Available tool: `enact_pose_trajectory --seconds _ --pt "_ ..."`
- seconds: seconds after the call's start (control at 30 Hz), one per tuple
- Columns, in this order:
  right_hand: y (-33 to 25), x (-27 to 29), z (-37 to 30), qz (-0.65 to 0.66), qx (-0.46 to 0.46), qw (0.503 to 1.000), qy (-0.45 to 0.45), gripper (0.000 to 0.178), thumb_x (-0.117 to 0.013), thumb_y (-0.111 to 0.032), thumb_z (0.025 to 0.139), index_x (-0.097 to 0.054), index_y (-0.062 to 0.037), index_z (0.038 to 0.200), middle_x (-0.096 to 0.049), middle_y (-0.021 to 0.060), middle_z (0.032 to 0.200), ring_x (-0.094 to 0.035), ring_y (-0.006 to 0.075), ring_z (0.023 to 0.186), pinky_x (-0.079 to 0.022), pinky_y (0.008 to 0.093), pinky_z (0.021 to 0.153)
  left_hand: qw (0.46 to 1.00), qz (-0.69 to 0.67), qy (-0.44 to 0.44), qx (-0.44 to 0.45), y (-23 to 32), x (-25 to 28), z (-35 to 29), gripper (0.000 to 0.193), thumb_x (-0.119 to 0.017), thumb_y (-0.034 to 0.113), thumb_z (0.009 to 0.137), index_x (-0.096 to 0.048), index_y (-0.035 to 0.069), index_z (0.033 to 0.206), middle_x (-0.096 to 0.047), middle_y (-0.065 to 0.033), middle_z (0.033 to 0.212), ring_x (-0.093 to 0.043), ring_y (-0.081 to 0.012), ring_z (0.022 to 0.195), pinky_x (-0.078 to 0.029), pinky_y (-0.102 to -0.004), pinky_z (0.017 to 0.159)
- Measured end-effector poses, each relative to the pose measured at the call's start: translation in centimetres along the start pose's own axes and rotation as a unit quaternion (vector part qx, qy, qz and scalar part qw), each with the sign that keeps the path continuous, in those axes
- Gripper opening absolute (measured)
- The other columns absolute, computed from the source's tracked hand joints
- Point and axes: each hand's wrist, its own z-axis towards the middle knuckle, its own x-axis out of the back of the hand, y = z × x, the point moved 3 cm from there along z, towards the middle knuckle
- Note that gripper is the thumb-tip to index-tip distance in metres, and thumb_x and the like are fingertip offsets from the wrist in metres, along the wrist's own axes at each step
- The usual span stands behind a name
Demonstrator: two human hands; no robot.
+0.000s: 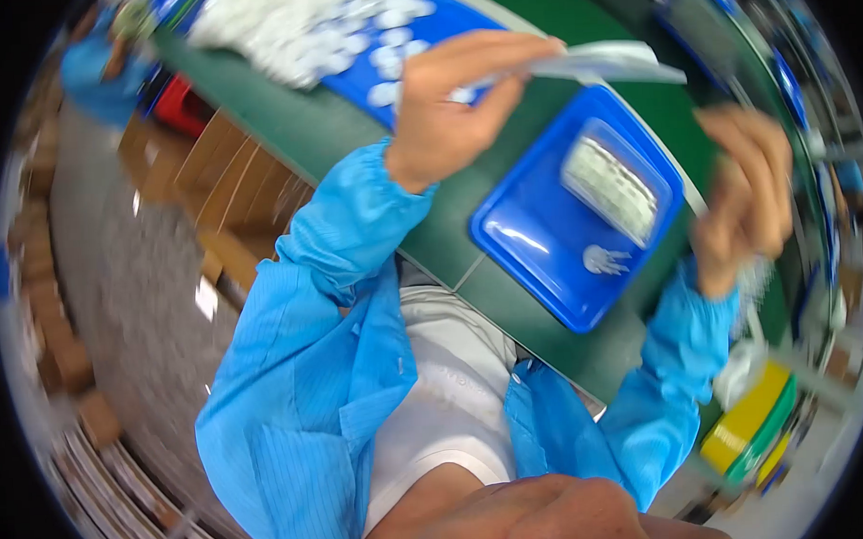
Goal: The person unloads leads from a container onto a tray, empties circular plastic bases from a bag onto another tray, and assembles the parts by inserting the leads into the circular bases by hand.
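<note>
The left hand pinches a thin, flat, whitish piece at 12 o'clock from a blue tray containing a clear box of pale-green items and, at 5 o'clock, white pronged pieces, the right hand curls at 3 o'clock (grip indeterminable), and a second blue tray at 10 o'clock bears white discs.

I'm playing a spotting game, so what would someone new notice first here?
Probably the bright blue tray on the green table, with a clear container in it. Next comes the big heap of white discs near the top, left of centre. Farther right, the left of the two hands holds a flat whitish thing, too blurred to name.
</note>
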Motion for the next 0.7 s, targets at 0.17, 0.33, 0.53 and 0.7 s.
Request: enact_pose_trajectory --seconds 0.17,0.33,0.53,0.7 --pt "0.1 6.7 -7.9 -0.032 -0.087 0.994 -0.064 0.056 -0.042 -0.036 0.111 -0.074 0.0085 0.096 -0.067 0.022 0.095 -0.064 0.0361 0.091 -0.052 0.0477 0.084 0.933 0.172 0.315 0.042 -0.7 20.8 -9.0 0.024 -0.069 -0.001 0.096 -0.072 -0.003 0.121 -0.075 -0.012 0.116 -0.069 -0.0158 0.104 -0.055 -0.0283 0.09" --pt "1.4 10.8 -15.2 0.011 -0.204 0.979 0.005 0.057 -0.039 -0.035 0.113 -0.072 0.0079 0.094 -0.067 0.0195 0.094 -0.062 0.0322 0.092 -0.05 0.0456 0.085 0.781 0.426 0.401 0.22 -1.4 33.9 -25.2 0.028 -0.07 0.009 0.099 -0.073 0.002 0.125 -0.075 -0.0081 0.113 -0.067 -0.011 0.104 -0.052 -0.0265 0.093" --pt "1.6 10.5 -18.8 0.022 -0.278 0.959 0.055 0.055 -0.038 -0.031 0.113 -0.07 0.0087 0.092 -0.068 0.0164 0.092 -0.062 0.0298 0.092 -0.05 0.0433 0.085 0.744 0.403 0.302 0.439 -14.3 37.0 -43.7 0.042 -0.079 0.018 0.088 -0.071 0.004 0.127 -0.074 -0.018 0.118 -0.07 -0.0255 0.111 -0.052 -0.0359 0.097" --pt "-1.4 6.7 -17.7 -0.102 -0.351 0.93 -0.028 0.034 -0.045 -0.015 0.105 -0.069 0.0085 0.095 -0.071 0.0185 0.097 -0.067 0.0309 0.095 -0.05 0.0424 0.094 0.681 0.435 0.185 0.559 -20.8 33.2 -44.3 0.087 -0.091 0.047 0.073 -0.057 0.015 0.147 -0.066 -0.0237 0.133 -0.063 -0.0358 0.125 -0.05 -0.0451 0.105"
